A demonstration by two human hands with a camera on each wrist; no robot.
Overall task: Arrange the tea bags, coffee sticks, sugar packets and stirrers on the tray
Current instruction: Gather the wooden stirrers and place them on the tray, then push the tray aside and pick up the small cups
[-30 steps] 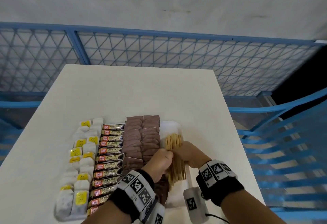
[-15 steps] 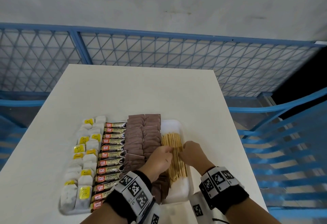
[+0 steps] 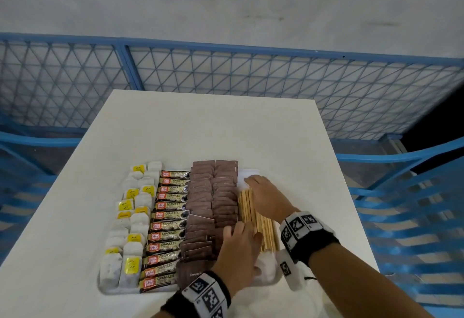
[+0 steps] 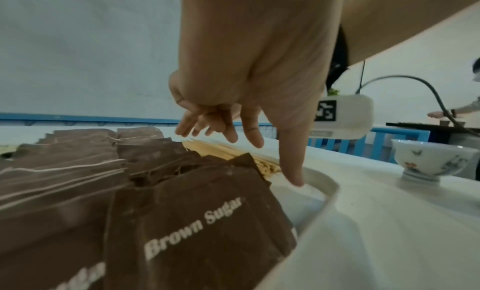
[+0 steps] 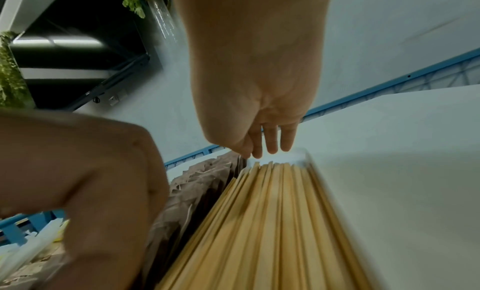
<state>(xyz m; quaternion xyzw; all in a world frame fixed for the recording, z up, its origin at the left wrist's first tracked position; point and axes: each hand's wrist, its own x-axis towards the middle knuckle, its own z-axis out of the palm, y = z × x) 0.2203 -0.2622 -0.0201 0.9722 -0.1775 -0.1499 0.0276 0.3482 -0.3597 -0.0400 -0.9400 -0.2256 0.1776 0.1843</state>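
Note:
A white tray (image 3: 118,291) holds rows of tea bags (image 3: 130,232), coffee sticks (image 3: 168,224), brown sugar packets (image 3: 213,207) and wooden stirrers (image 3: 261,227) at its right side. My right hand (image 3: 263,194) lies flat along the stirrers, its straight fingers (image 5: 270,146) reaching their far ends. My left hand (image 3: 238,250) sits at the stirrers' near end beside the sugar packets (image 4: 182,222), with loose fingers. Its thumb (image 4: 293,177) points down onto the tray (image 4: 330,193) floor. Neither hand holds anything.
The tray sits near the front of a white table (image 3: 213,126). A small painted cup (image 4: 428,165) stands on the table near the tray's right corner. A blue mesh fence (image 3: 226,79) runs behind, and blue slatted seats (image 3: 414,204) stand to the right.
Both hands gripped the stirrer bundle at its middle before. Now they have let go and moved apart: the right hand has flattened toward the far end, the left has drawn back to the near end.

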